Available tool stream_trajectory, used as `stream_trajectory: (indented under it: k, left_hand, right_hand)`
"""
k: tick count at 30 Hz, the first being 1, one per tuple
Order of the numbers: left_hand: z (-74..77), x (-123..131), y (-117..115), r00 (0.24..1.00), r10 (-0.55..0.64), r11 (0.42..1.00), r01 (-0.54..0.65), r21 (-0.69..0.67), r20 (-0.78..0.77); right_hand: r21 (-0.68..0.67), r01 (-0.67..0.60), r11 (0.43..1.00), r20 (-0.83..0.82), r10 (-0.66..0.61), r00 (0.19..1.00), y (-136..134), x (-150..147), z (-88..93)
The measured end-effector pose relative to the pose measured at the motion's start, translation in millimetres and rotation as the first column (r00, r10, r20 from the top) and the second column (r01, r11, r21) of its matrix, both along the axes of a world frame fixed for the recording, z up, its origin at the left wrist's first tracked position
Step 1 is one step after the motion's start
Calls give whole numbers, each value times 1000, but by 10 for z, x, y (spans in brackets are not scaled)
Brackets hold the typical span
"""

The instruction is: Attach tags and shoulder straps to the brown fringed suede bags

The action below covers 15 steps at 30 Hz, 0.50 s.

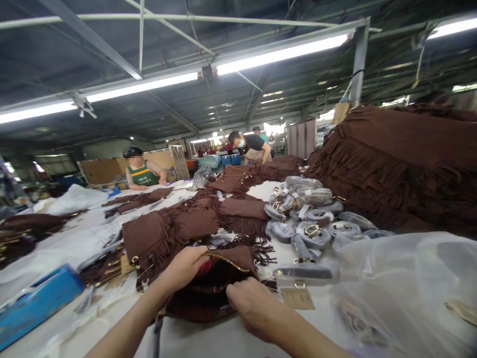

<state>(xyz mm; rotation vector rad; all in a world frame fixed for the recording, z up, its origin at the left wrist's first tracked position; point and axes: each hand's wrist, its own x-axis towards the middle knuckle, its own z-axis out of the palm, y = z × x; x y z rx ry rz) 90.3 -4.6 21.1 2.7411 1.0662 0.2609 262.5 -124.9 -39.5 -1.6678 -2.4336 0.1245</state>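
A dark brown fringed handbag [238, 257] lies on the table in front of me, its gold-zipped mouth spread wide and its dark lining showing. My left hand [189, 267] is closed on the far left edge of the opening, where a bit of red shows by the fingers. At the near right edge, my right hand [249, 304] is curled into a closed grip on the bag's rim; its fingertips are hidden. A brown paper tag [298, 299] and a plastic-wrapped strap [306, 273] lie to the right of the bag.
Coiled, wrapped straps [311, 228] lie right of centre, before a tall pile of fringed brown bags [402, 169]. Clear plastic bags [410, 283] cover the right front. A blue box [40, 303] stands at left. Across the table are co-workers [143, 171].
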Motion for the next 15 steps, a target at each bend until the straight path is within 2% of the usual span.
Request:
stream_trajectory:
  k: [2, 5, 6, 8, 10, 11, 13, 15]
  left_hand:
    - [-3, -29, 37, 1000, -12, 1000, 12, -21, 0]
    - [-45, -68, 27, 1000, -15, 999, 14, -38, -10]
    - [-63, -71, -12, 1000, -9, 1000, 9, 6, 4]
    - [-114, -58, -156, 998, -20, 984, 10, 175, 54]
    - [-207, -13, -353, 993, -105, 950, 82, 302, 58]
    - [-274, 24, -448, 987, -159, 945, 144, 294, 26]
    - [-441, 122, -576, 970, -239, 959, 241, 152, -34]
    - [-617, 241, -569, 974, -227, 974, 227, 10, 1]
  right_hand:
    - [-39, 56, 998, 24, -55, 998, 50, -51, -79]
    - [-14, 63, 998, -171, -65, 983, 82, 0, -143]
    - [-5, 37, 999, -263, -37, 964, 90, 42, -141]
    - [4, -34, 999, -444, 32, 896, 109, 143, -112]
    - [-16, -77, 997, -596, 52, 802, 136, 247, -77]
    - [-39, -86, 996, -654, 39, 755, 153, 296, -67]
    - [-80, -104, 991, -740, 11, 673, 190, 382, -76]
    - [-114, -130, 985, -801, -14, 599, 229, 448, -123]
